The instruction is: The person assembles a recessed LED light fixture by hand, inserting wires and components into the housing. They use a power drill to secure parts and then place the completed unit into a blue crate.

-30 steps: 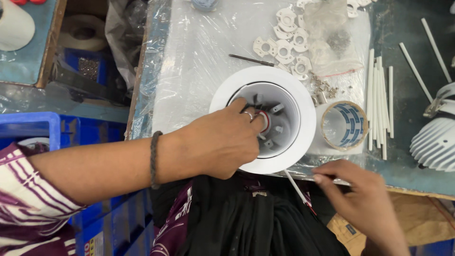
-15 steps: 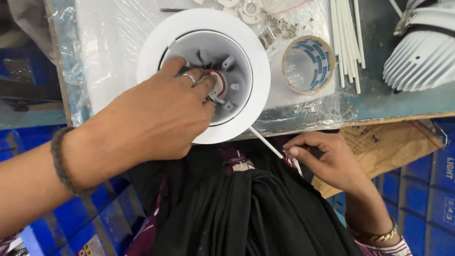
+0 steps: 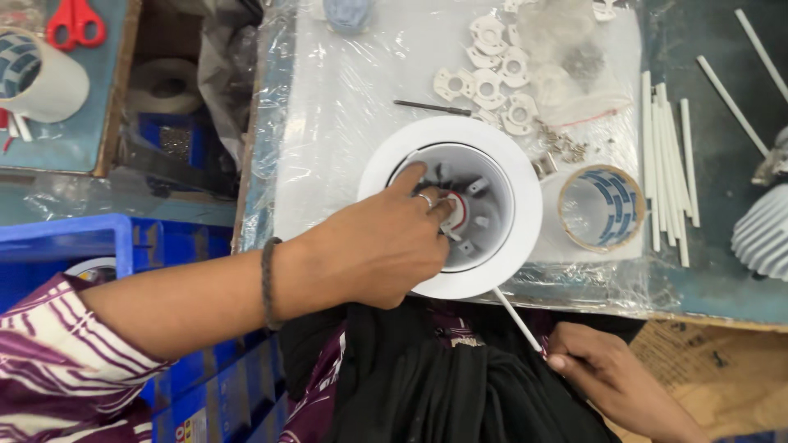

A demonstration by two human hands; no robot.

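Housing (image 3: 525,176), white, round, flanged, open end up, lying on the plastic-covered surface (image 3: 345,139) near its front edge. Left hand (image 3: 386,246): reaches in over the near rim, fingertips closed together on a small white-and-red fitting (image 3: 456,212) at the centre of the well; ring on one finger, dark band at the wrist. Half a second back the same hand lay in the same grip, so the fitting has not been released; seating it looks unfinished. Right hand (image 3: 611,377): low at the near right, off the surface, pinched shut on a thin white rod (image 3: 517,316) whose far tip touches the housing's near flange, as before.

Right of the housing: tape roll (image 3: 602,207), just beside it; bundle of white rods (image 3: 669,164) beyond. Far side: white slotted discs (image 3: 488,74), a dark pin (image 3: 431,107), loose screws (image 3: 562,143). Far right edge: ribbed white heat sink (image 3: 763,234). Far left: red scissors (image 3: 75,20); blue crate (image 3: 49,246) nearer.
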